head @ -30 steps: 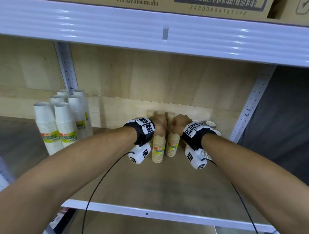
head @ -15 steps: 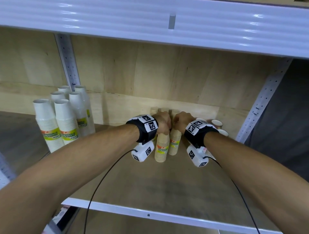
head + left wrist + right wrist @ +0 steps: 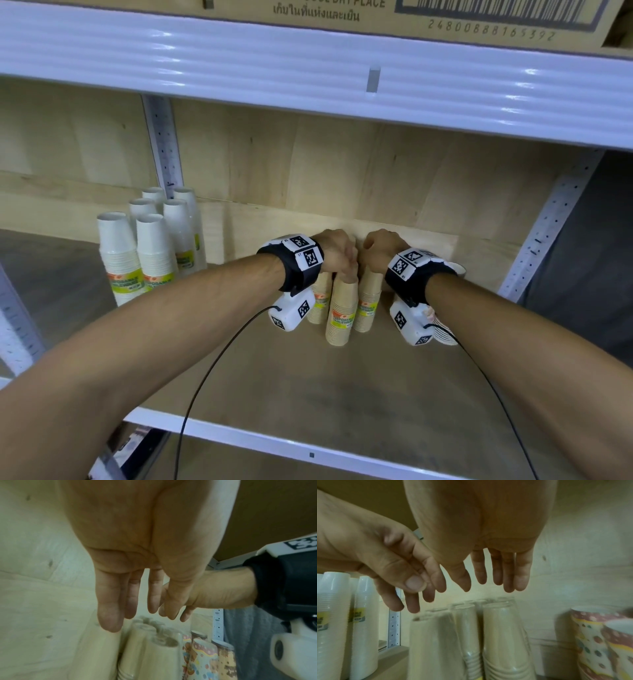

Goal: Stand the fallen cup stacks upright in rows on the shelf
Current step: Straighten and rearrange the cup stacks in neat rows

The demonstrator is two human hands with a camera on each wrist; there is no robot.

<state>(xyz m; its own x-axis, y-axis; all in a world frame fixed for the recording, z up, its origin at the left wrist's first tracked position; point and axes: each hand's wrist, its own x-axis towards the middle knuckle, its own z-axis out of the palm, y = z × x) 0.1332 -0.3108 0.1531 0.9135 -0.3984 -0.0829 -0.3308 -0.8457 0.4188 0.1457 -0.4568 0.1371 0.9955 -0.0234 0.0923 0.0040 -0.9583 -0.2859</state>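
Just beneath both hands [image 3: 356, 253] stand tan cup stacks [image 3: 342, 308].

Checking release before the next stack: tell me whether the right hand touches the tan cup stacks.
Apart. The right wrist view shows the right hand with straight fingers hanging above the tan cup stacks, wall visible between.

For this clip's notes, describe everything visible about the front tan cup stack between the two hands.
The front tan cup stack is a tall column of nested kraft-brown paper cups, seemingly in a clear glossy sleeve, with an orange-and-yellow label on its lower half. It stands upright, base on the wooden shelf, foremost in a tight cluster of similar tan stacks. The left hand sits over its top with fingers straight; whether they touch it is unclear. The right hand hovers over the neighbouring stack.
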